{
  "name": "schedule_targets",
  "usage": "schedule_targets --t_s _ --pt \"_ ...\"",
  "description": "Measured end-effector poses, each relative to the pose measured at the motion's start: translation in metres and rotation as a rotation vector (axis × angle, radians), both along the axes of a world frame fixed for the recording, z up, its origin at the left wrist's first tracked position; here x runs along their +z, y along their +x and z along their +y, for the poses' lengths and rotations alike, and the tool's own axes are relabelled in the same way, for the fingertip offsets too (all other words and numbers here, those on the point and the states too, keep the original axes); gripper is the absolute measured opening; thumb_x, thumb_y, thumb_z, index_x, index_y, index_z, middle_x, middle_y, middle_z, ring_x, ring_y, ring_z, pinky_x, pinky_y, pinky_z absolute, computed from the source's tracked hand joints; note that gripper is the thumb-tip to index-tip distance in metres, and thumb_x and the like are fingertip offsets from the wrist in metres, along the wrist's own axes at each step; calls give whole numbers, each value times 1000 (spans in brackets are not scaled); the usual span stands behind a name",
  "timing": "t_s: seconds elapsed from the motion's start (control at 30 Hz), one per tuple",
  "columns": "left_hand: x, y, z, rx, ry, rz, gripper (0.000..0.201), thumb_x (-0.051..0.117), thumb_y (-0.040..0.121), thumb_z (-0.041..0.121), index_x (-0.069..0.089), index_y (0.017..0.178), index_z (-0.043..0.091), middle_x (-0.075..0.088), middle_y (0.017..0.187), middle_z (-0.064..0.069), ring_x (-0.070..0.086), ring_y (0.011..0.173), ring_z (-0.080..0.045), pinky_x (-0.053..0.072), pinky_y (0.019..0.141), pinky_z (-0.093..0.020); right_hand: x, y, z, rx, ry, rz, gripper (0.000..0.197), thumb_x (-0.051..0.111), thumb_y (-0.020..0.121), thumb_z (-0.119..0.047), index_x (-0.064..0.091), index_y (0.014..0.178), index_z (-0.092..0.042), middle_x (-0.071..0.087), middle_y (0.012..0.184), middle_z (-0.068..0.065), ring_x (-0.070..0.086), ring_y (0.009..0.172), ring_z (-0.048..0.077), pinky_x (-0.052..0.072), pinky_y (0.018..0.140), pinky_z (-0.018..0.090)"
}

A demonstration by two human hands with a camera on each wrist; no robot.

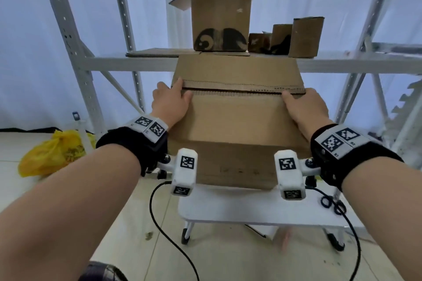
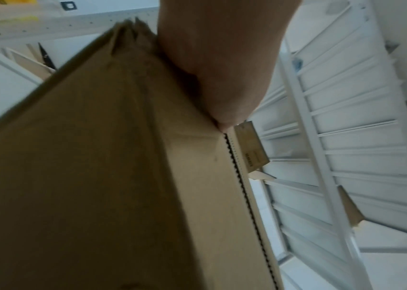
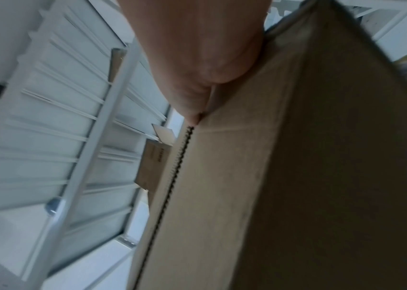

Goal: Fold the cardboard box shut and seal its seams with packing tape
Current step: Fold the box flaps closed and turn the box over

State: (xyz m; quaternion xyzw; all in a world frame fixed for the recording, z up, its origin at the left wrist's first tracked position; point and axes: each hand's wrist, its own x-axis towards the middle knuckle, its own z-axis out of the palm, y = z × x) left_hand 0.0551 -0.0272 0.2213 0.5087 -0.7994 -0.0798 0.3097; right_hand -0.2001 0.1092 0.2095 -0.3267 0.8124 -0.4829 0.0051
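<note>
A brown cardboard box (image 1: 237, 125) stands on a small white table (image 1: 228, 207) in the head view. Its two long top flaps are folded down and meet at a narrow dark seam (image 1: 242, 91) across the top. My left hand (image 1: 173, 100) lies flat on the left end of the near flap, fingers straight, tips at the seam. My right hand (image 1: 303, 107) lies flat on the right end the same way. In the left wrist view my left hand (image 2: 222, 78) presses the box (image 2: 98, 176) at its seam (image 2: 244, 186). The right wrist view shows my right hand (image 3: 197, 58) at the seam (image 3: 170, 188). No tape is visible.
A white metal shelving rack (image 1: 137, 61) stands right behind the box. On its shelf sit a tall open carton (image 1: 220, 7) and several smaller brown boxes (image 1: 306, 36). A yellow plastic bag (image 1: 52, 153) lies on the tiled floor at left. Black cables (image 1: 159, 223) hang from my wrists.
</note>
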Motion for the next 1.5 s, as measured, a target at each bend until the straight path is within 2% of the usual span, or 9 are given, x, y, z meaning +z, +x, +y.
schedule_targets --t_s 0.3,0.4,0.47,0.57,0.67,0.87,1.17,1.37,1.5 --pt "-21 10 -15 28 229 -218 52 27 98 48 33 141 20 30 139 -26 35 125 -45 29 106 -48 25 11 1 149 186 -29 32 57 81 -31 61 98 -4 64 99 13 59 90 30 47 77 38" --pt "-51 24 -28 38 276 -218 56 29 95 55 31 143 26 32 138 -26 38 125 -46 30 109 -49 21 11 -1 312 176 -173 41 60 84 -14 56 124 -3 61 119 14 58 98 27 50 80 39" --pt "-67 28 -30 34 290 -204 59 32 95 56 27 146 26 30 139 -26 38 126 -46 31 108 -47 5 9 5 396 181 -277 57 61 87 -8 43 140 -18 55 126 8 55 105 24 47 82 38" --pt "-87 25 -25 26 294 -175 65 38 94 55 19 150 26 27 142 -24 36 128 -44 30 108 -44 -42 10 7 417 68 -396 48 60 90 -5 45 130 -26 57 123 5 59 99 20 50 81 35" --pt "-96 16 -25 47 242 -117 69 40 93 56 17 151 26 27 139 -23 33 128 -43 28 108 -43 -81 12 1 335 -124 -419 52 61 90 -8 41 138 -15 52 135 5 56 114 23 47 99 42" --pt "-97 6 -26 51 213 -98 66 39 93 55 20 150 27 25 140 -22 29 128 -43 27 108 -46 -92 4 -4 361 -69 -468 50 62 90 -19 43 135 -31 48 135 2 54 116 25 46 100 46" --pt "-42 -6 -40 127 115 -243 54 36 95 52 48 133 15 30 138 -28 31 126 -44 31 104 -47 -48 -12 -20 248 -98 -368 66 71 85 -25 38 142 -15 48 136 9 58 98 21 46 62 25" --pt "-72 -3 -59 111 140 -321 61 29 94 59 45 136 17 46 129 -26 37 123 -39 35 100 -44 -78 -3 -36 309 -70 -498 31 67 89 -21 55 117 -12 62 119 9 61 87 16 49 77 31" --pt "-92 -6 -63 131 181 -174 67 37 89 66 31 145 30 26 139 -21 31 128 -42 30 105 -48 -108 3 -46 295 -112 -510 49 59 94 -32 43 138 -17 55 129 3 56 107 19 48 93 36"
